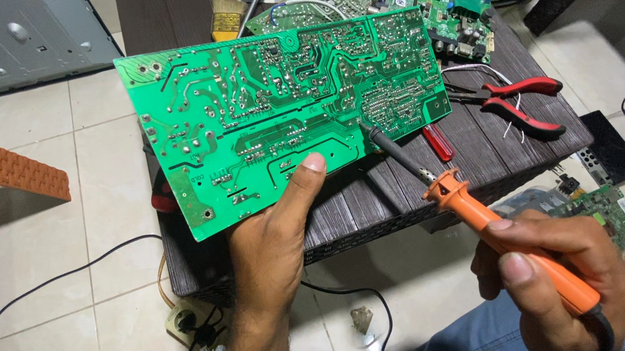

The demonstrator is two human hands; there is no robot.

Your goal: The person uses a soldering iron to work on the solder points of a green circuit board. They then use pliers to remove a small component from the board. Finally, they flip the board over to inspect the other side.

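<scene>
The right hand (pixel 552 266) wraps its grip tight around the orange soldering iron (pixel 500 233), whose dark tip touches the solder side of the large green circuit board (pixel 275 105). The left hand (pixel 276 236) pinches that board's lower edge, thumb on top, holding it tilted above the dark table (pixel 485 146). Beyond lie red-handled pliers (pixel 520 102), further circuit boards (pixel 436 2) and a small brush (pixel 226 14).

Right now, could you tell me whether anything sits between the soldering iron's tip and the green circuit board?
Nothing visible does: the soldering iron tip already meets the green circuit board near its lower right edge.
</scene>
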